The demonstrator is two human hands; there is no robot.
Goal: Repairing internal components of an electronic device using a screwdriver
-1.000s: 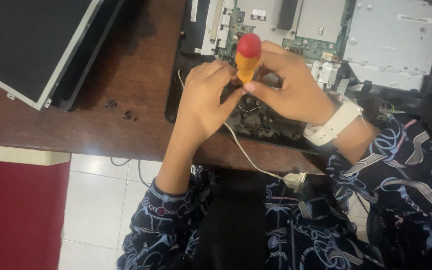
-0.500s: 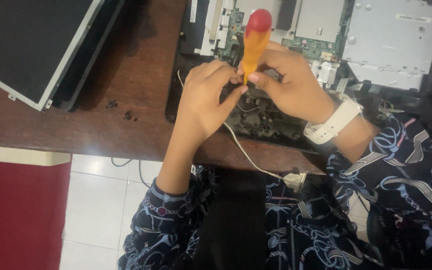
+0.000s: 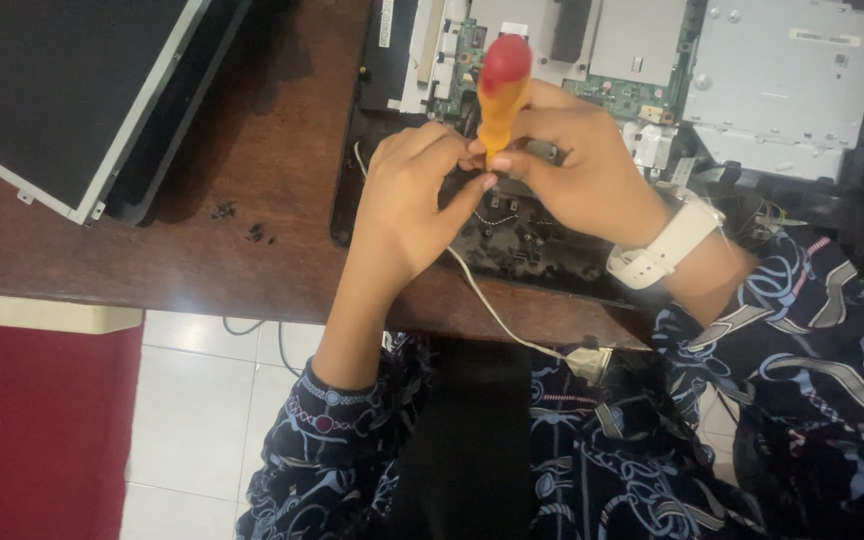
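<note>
Both hands work one screw: right hand grips the upright orange screwdriver, left hand pinches its shaft over the opened laptop at twelve o'clock. Steady downward turning seems called for.

The screwdriver, orange-handled with a red cap, stood nearly upright, tip hidden. Under it lay the opened laptop, its green circuit board and metal plates exposed.
</note>
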